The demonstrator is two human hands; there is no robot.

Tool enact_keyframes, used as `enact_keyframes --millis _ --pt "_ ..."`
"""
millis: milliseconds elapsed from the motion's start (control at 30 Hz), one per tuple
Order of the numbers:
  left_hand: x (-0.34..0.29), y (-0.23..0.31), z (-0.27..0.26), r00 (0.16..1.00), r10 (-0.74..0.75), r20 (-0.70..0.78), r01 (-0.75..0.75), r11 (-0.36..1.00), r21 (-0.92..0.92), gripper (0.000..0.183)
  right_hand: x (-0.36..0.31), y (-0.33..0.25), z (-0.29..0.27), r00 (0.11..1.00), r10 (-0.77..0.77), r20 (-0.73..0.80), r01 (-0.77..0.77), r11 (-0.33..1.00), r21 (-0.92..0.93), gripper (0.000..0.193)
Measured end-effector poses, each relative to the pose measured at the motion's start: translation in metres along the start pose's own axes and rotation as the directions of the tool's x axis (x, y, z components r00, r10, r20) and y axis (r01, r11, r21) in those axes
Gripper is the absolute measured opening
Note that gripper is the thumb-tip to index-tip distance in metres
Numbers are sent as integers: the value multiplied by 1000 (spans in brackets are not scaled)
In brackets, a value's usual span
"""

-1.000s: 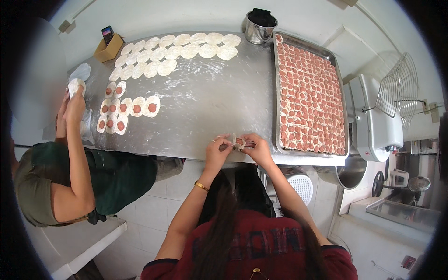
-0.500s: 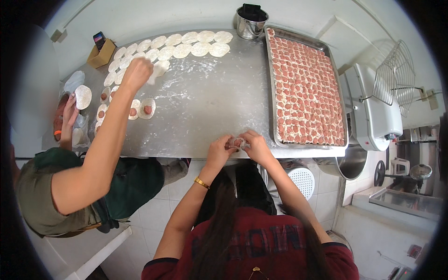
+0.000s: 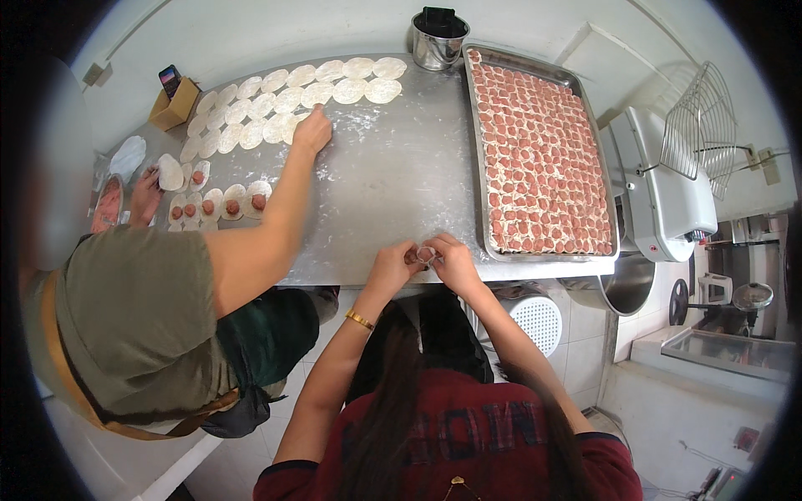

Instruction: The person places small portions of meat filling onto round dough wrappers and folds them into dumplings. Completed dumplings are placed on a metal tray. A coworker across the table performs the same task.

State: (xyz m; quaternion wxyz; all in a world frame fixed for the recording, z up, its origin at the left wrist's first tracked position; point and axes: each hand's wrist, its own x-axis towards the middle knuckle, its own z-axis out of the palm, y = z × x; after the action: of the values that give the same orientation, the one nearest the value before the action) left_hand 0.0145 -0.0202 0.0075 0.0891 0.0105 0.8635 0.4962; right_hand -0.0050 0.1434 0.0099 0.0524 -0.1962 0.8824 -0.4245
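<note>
Close to the table's front edge, my left hand (image 3: 394, 267) and my right hand (image 3: 454, 262) pinch a small dumpling (image 3: 425, 253) between their fingertips. Its pale wrapper is gathered up around the filling, most of which my fingers hide. On my right lies a large metal tray (image 3: 479, 179) packed with rows of open-topped dumplings (image 3: 543, 159) showing pink meat. To my left, several wrappers topped with meat balls (image 3: 233, 206) rest on the steel table (image 3: 380, 175).
A co-worker's hand (image 3: 313, 132) touches the rows of bare round wrappers (image 3: 288, 100); their other hand (image 3: 145, 196) holds a wrapper (image 3: 170, 172). A metal pot (image 3: 439, 50) stands behind. Right of the tray are a white machine (image 3: 656, 184) and wire guard (image 3: 700, 129).
The co-worker's arm has reached right and forward over the bare wrappers, and their body has leaned in. My hands stay in place, fingers shifting slightly on the dumpling. The view has tilted a little.
</note>
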Motion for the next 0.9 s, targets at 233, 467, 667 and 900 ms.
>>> enact_keyframes --millis 233,467,667,900 --pt "-2 0 -4 989 131 -67 -123 986 108 29 0 -8 -7 996 -18 -88 16 1000 -20 26" --pt "2 -4 9 992 90 -91 -97 992 -76 28 2 5 -1 998 -62 -3 62 998 -31 37" --pt "-1 -9 8 989 102 -108 -114 987 -110 25 -1 -9 -7 998 -17 -52 17 1000 7 38" --pt "2 -6 6 990 111 -87 -109 994 25 30 6 -3 -12 997 -41 -59 37 997 -65 37"
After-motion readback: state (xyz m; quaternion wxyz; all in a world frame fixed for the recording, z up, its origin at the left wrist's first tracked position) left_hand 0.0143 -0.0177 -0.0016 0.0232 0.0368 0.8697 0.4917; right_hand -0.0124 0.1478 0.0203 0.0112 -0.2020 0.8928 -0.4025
